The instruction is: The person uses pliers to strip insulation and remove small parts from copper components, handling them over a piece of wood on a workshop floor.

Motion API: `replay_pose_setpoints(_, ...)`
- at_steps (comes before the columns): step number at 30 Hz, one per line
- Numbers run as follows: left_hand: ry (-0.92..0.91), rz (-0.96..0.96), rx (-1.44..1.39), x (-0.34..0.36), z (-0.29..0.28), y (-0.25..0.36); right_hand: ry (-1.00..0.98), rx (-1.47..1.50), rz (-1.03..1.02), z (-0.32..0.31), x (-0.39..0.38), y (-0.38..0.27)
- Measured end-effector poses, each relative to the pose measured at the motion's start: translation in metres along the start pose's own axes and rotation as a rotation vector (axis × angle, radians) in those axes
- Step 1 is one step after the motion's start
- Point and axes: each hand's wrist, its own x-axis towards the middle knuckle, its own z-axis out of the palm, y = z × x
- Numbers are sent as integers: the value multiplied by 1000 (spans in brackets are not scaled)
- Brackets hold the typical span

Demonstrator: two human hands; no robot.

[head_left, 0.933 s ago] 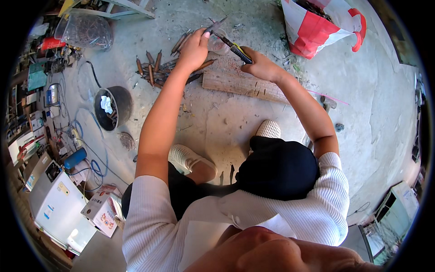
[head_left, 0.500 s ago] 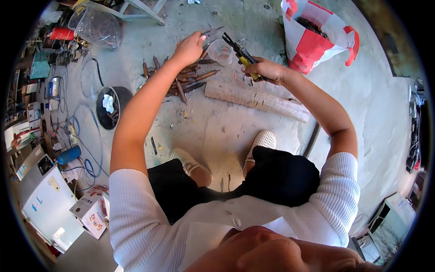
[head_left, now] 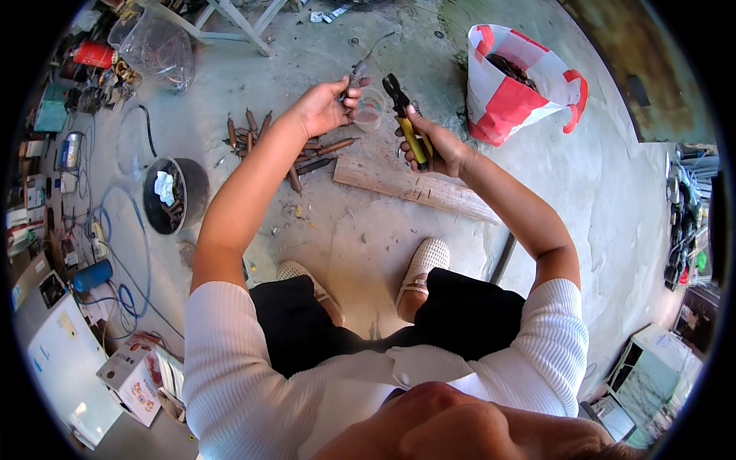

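Note:
My left hand [head_left: 326, 107] is closed around a small grey-brown cylindrical piece [head_left: 356, 75], with a thin dark wire rising from its far end. To the right, my right hand [head_left: 438, 146] grips pliers [head_left: 415, 138] with yellow-and-black handles, their dark head pointing away from me. The pliers and the piece are apart. Between my hands a clear plastic cup [head_left: 370, 115] stands on the floor, a little reddish matter visible in it. Brown, pointed cylindrical pieces [head_left: 335, 146] lie in a pile below my left hand, which partly covers them along with my forearm.
A wooden board [head_left: 414, 186] lies nearer me. Beyond the pliers stands a red-and-white bag [head_left: 502, 88] with dark scraps inside. At left are a black bucket [head_left: 192, 199], a clear plastic bin [head_left: 161, 54] and blue hose [head_left: 126, 295]. A metal stand [head_left: 238, 27] is at the back.
My left hand has turned, bringing the wire from pointing right to pointing away from me. The pliers have tilted more upright in my right hand. The whole view has shifted slightly.

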Motion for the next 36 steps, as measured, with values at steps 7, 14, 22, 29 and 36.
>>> replay_pose_setpoints(7,331,231,725,16,-19,-17,38,-318,44,6,-2,-1)
replay_pose_setpoints(14,309,165,729,4,-17,-23,198,-847,-132,13,10,2)
replay_pose_setpoints(22,331,218,767,-3,-5,-21,226,-816,-83,16,22,-6)
replay_pose_setpoints(29,319,233,874,2,-10,-21,241,-852,-132,17,21,-7)
replay_pose_setpoints(36,358,212,946,6,-14,-20,247,-837,-112,17,21,-9)
